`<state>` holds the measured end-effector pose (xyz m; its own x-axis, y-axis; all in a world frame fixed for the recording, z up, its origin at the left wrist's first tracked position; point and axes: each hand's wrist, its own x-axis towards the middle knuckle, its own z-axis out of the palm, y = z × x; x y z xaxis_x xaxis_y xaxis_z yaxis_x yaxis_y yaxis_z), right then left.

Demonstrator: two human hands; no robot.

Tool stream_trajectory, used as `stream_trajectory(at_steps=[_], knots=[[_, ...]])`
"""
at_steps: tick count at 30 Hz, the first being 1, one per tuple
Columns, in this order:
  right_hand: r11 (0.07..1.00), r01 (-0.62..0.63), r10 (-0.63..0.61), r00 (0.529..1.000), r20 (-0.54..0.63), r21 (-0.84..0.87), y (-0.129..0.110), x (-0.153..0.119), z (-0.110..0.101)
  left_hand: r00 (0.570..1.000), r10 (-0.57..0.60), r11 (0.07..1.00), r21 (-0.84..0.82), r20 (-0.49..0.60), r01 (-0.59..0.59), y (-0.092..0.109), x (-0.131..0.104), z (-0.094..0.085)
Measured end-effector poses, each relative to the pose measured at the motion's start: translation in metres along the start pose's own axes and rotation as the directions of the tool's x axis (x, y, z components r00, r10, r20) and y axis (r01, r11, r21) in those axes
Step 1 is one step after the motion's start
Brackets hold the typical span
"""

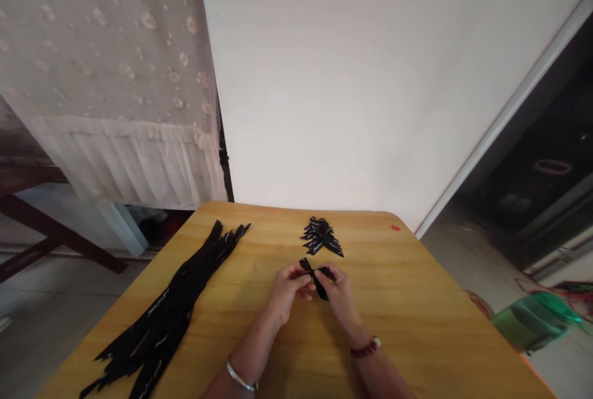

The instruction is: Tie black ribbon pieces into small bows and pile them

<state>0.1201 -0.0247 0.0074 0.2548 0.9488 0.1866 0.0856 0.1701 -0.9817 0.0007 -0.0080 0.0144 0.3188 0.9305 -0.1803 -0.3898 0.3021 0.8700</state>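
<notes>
Between my two hands, above the middle of the table, is a black ribbon (319, 288) folded into loops with a gathered centre. My left hand (290, 288) pinches it from the left, thumb and fingers close to the centre. From the right, my right hand (337, 291) grips a loop, its fingers partly covering the ribbon. Just beyond my hands lies a small stack of black ribbon bows (319, 235) with white lettering. To the left, a long bundle of black ribbon strips (185, 291) with white print stretches diagonally over the table.
The wooden table (407, 319) has rounded far corners and stands against a white wall (324, 78). A red spot (395, 228) marks its far right corner. A green translucent container (532, 322) is beside the table on the right. A lace curtain (120, 78) hangs at the left.
</notes>
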Motion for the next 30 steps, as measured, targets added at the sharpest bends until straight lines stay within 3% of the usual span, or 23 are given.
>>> stream_trajectory(at_steps=[8,12,19,26,30], knots=[[0.988,-0.102,0.091,0.991,0.094,0.115,0.000,-0.003,0.005,0.999,0.039,0.999,-0.021,-0.013,-0.039,-0.010,0.005,0.001],[0.983,-0.131,0.126,0.991,0.045,0.126,-0.004,-0.004,0.000,0.998,0.060,0.998,0.021,-0.016,-0.059,-0.009,0.005,0.000],[1.000,-0.017,0.017,0.999,0.038,-0.014,-0.002,0.001,-0.006,0.999,0.028,0.999,0.042,-0.040,-0.026,-0.008,0.005,-0.001],[0.957,0.105,-0.109,0.994,-0.003,-0.271,0.005,0.001,-0.005,1.000,-0.020,0.996,0.086,-0.012,0.021,-0.011,0.005,0.000],[0.969,0.057,-0.069,0.997,-0.044,-0.239,0.001,0.000,-0.006,1.000,-0.002,0.999,0.047,0.001,0.002,-0.011,0.005,-0.001]])
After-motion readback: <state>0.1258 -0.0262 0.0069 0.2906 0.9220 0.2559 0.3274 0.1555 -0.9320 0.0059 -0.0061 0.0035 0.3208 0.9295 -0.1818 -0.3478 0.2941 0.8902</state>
